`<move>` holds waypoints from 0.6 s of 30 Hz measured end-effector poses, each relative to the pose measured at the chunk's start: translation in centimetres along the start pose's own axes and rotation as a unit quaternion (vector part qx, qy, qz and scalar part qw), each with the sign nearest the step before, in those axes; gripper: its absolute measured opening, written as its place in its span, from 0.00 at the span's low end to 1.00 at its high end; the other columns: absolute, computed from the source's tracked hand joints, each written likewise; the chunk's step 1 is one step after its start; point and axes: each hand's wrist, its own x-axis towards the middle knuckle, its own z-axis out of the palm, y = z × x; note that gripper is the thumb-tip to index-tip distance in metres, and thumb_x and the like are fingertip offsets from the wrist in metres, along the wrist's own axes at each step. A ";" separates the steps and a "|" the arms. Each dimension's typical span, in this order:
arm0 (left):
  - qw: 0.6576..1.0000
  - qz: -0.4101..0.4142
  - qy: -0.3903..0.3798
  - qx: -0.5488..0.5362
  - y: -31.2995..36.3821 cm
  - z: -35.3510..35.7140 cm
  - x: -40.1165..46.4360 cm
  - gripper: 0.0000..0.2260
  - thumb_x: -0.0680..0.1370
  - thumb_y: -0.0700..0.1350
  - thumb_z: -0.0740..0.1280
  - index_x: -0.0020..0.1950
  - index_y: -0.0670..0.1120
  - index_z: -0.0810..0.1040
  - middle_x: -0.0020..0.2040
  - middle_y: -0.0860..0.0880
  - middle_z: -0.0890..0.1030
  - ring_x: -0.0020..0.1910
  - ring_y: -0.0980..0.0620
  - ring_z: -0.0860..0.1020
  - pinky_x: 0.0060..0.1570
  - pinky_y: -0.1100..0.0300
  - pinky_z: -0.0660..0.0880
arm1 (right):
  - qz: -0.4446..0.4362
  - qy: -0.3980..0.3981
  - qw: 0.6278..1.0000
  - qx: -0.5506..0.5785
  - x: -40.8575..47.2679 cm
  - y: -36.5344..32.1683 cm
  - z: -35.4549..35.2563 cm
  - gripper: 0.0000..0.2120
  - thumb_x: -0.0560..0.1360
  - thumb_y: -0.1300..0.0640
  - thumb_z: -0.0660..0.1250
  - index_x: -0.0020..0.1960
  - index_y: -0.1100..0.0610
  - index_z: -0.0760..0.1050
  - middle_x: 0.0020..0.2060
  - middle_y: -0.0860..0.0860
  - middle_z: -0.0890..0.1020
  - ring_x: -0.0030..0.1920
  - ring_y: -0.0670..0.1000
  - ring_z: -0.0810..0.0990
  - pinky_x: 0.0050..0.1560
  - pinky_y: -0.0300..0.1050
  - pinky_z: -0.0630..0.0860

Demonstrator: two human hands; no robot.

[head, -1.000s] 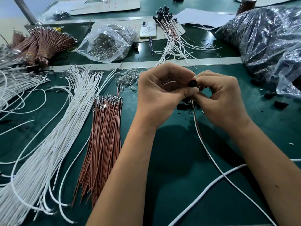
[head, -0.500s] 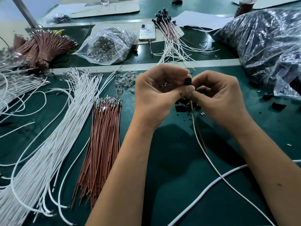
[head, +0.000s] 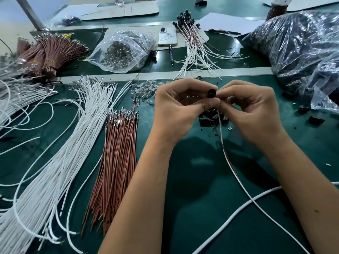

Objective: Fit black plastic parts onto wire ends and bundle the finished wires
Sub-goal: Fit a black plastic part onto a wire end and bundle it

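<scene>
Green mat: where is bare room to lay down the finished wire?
Bare green mat lies between the forearms, crossed on its right only by the held wire pair and a thick white cable. Crowded: white wires and brown wires to the left, loose black parts under the hands.

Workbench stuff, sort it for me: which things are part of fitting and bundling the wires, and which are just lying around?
Job: black plastic part pinched between left hand and right hand; wire pair; loose black parts; brown wires; white wires; finished wires.

Lying about: phone; pen; paper sheet.
</scene>
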 end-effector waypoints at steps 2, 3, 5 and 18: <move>1.000 0.009 -0.005 -0.006 0.1 0.0 0.0 0.14 0.67 0.25 0.76 0.49 0.36 0.83 0.41 0.42 0.84 0.41 0.50 0.83 0.48 0.57 0.82 | -0.023 0.010 0.999 -0.037 0.0 -0.1 -0.1 0.04 0.76 0.61 0.77 0.48 0.54 0.83 0.42 0.54 0.84 0.41 0.53 0.82 0.41 0.52 0.78; 1.000 0.014 -0.006 -0.009 0.1 0.0 0.0 0.14 0.67 0.25 0.76 0.50 0.36 0.83 0.41 0.41 0.84 0.41 0.49 0.83 0.47 0.57 0.82 | -0.030 0.015 0.998 -0.050 0.0 -0.1 -0.2 0.03 0.76 0.61 0.77 0.48 0.55 0.84 0.42 0.54 0.84 0.41 0.54 0.83 0.41 0.51 0.78; 1.000 0.024 -0.007 -0.015 0.1 0.1 0.0 0.15 0.67 0.25 0.76 0.50 0.35 0.83 0.40 0.42 0.83 0.40 0.50 0.82 0.46 0.57 0.81 | -0.038 0.023 0.997 -0.066 0.0 -0.1 -0.2 0.02 0.76 0.61 0.77 0.47 0.57 0.84 0.42 0.54 0.84 0.41 0.54 0.83 0.42 0.48 0.78; 0.998 0.050 -0.038 -0.019 0.3 0.1 0.0 0.15 0.66 0.25 0.77 0.50 0.35 0.83 0.41 0.42 0.83 0.40 0.49 0.81 0.45 0.58 0.78 | -0.054 -0.007 0.994 -0.095 0.1 0.0 -0.3 0.03 0.75 0.71 0.74 0.44 0.65 0.83 0.42 0.54 0.83 0.44 0.54 0.82 0.46 0.47 0.78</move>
